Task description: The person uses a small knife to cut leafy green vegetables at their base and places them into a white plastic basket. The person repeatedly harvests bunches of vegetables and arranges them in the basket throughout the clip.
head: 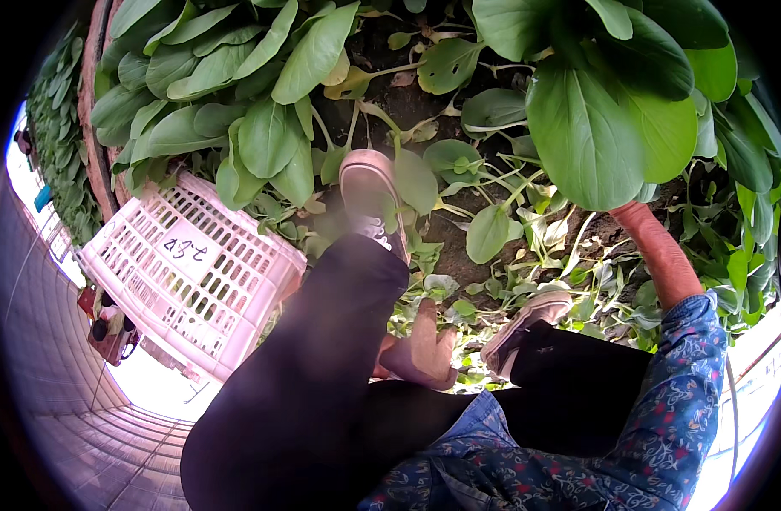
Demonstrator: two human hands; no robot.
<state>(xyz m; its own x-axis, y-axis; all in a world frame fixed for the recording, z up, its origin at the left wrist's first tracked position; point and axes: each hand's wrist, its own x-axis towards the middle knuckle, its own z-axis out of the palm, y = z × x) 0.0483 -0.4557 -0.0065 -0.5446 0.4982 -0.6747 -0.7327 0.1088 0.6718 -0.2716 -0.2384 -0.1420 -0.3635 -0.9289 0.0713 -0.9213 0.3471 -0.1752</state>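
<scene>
My left hand point(423, 352) is low between my knees, over trampled leaves. It looks covered by a tan, soiled glove, with a finger pointing up and nothing seen in it. My right forearm point(660, 255) reaches forward into a pak choi plant point(585, 137) with broad green leaves. A large leaf covers my right hand, so its grip is hidden. Loose and yellowing leaves point(547, 236) lie on the dark soil point(451, 239) between the two hands.
A pinkish-white slatted plastic crate point(192, 259) bearing writing stands tilted at my left. Dense leafy greens point(237, 83) grow ahead of it. My left shoe point(371, 185) and right shoe point(531, 326) are among the plants. A ribbed, curved wall point(51, 332) runs along the far left.
</scene>
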